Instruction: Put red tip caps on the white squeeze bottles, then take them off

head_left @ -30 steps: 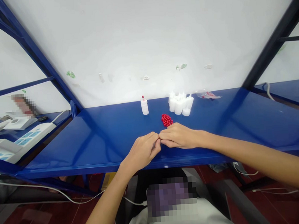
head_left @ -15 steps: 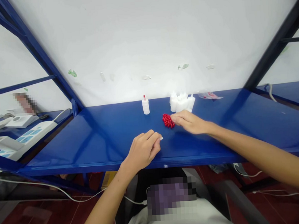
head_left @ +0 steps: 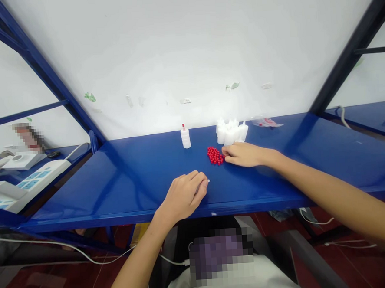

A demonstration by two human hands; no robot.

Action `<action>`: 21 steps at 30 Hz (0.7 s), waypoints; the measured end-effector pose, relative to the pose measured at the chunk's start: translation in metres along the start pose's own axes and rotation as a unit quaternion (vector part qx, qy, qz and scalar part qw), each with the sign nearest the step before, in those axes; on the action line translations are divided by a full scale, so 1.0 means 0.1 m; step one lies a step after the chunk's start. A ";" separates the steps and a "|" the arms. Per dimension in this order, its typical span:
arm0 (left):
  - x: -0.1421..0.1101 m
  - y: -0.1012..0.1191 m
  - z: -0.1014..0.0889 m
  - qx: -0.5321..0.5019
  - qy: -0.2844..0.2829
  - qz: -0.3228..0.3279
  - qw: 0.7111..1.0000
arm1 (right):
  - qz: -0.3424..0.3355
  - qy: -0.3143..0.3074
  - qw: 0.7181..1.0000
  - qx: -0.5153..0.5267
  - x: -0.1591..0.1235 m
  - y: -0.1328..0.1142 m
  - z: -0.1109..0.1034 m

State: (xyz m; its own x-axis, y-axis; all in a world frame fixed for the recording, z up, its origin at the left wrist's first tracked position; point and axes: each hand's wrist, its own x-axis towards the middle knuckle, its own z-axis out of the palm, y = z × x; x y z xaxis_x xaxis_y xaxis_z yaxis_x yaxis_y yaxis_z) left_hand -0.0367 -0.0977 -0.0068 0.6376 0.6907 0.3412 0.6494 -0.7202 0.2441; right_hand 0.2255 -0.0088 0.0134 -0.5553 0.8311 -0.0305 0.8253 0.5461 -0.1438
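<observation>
My left hand (head_left: 185, 194) is closed above the table's front part, fingers curled round something mostly hidden. Only its small white tip (head_left: 208, 181) sticks out at the thumb side. My right hand (head_left: 242, 154) reaches in from the right with bent fingers. Its fingertips touch the right edge of a cluster of small red caps (head_left: 215, 155); whether a cap is between them I cannot make out. Behind that hand, several white squeeze bottles (head_left: 229, 133) are grouped close together. One white bottle with a red cap (head_left: 185, 138) stands upright by itself, left of the group.
A clear plastic bag (head_left: 266, 122) with red bits in it lies at the back right of the blue table (head_left: 132, 178). Blue frame posts (head_left: 54, 78) rise at both sides, with a white wall behind. Over at the left are a white power strip (head_left: 35, 182) and white devices.
My right hand has lowered slightly, its fingers now bent against the caps' right edge. My left hand has hardly moved, with less of the white tip showing. The view has shifted a little.
</observation>
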 end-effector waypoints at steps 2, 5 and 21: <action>0.00 0.00 0.00 0.000 0.000 0.000 1.000 | -0.005 0.006 1.000 0.008 0.00 0.01 0.00; 0.01 0.00 0.00 -0.002 0.000 -0.002 1.000 | -0.010 0.011 1.000 0.016 0.01 0.02 0.01; 0.01 -0.01 0.00 -0.070 0.010 -0.022 0.997 | -0.195 0.120 0.969 0.090 -0.10 -0.39 0.04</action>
State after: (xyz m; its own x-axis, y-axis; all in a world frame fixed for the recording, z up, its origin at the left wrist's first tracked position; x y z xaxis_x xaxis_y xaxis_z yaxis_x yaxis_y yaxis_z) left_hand -0.0368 -0.0960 -0.0069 0.5998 0.7216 0.3456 0.6118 -0.6920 0.3832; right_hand 0.1979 -0.0389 0.0151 -0.7629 0.5781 0.2895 0.5146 0.8140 -0.2693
